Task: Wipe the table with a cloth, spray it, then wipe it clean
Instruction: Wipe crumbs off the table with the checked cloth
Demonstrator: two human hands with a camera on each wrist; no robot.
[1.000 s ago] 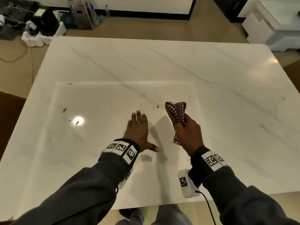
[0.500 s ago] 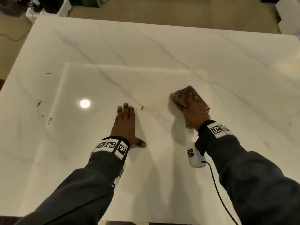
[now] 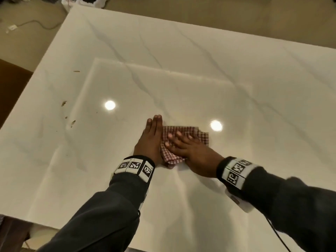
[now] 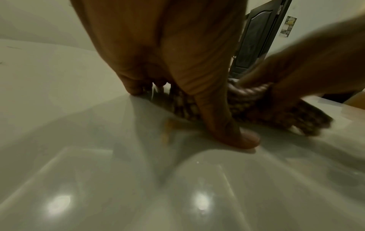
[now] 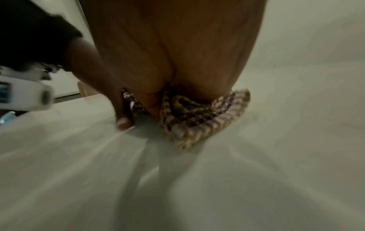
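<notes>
A red-and-white checked cloth (image 3: 197,134) lies flat on the white marble table (image 3: 200,70), near its middle. My right hand (image 3: 183,145) presses flat on the cloth with its fingers spread and pointing left. My left hand (image 3: 151,137) stands on the table beside the cloth's left edge, fingers straight and together, touching the cloth. In the left wrist view the cloth (image 4: 256,107) bunches against my left hand (image 4: 177,78). In the right wrist view the cloth (image 5: 197,121) is folded under my right hand (image 5: 173,51). No spray bottle is in view.
Brown crumbs (image 3: 63,103) lie on the table's left part, with more crumbs (image 3: 72,122) and a crumb (image 3: 76,71) farther back. Two lamp glares (image 3: 110,105) shine on the glossy top. A white cable (image 3: 27,24) runs over the floor beyond the table's far left corner.
My right hand lowered the cloth onto the table, then swept it left until it met my left hand. My left hand stayed planted on the table.
</notes>
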